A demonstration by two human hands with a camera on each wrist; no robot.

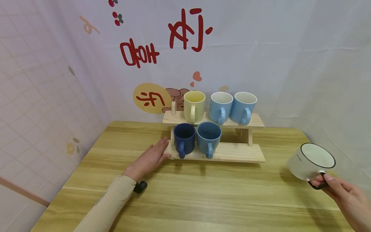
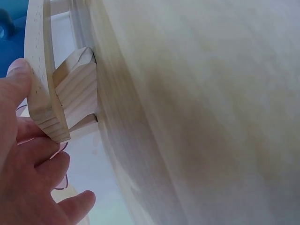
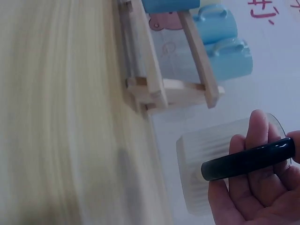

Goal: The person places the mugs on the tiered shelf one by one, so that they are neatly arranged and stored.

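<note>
My right hand (image 1: 345,190) grips the black handle (image 3: 251,159) of a white enamel-look mug (image 1: 313,159) with a dark rim. The mug is held above the right side of the table, mouth up and slightly tilted. My left hand (image 1: 150,159) touches the left end of the lower shelf of a wooden two-tier rack (image 1: 240,151). In the left wrist view, its thumb (image 2: 19,70) lies against the board and the other fingers are by the board's end. On the lower shelf are a dark blue mug (image 1: 185,140) and a medium blue mug (image 1: 209,137).
The upper shelf bears a pale yellow mug (image 1: 195,108) and two light blue mugs, one (image 1: 221,108) beside the other (image 1: 243,108). All handles face the front. The rack stands toward the back of a wood-grain table (image 1: 203,196), before a printed white cloth (image 1: 246,61).
</note>
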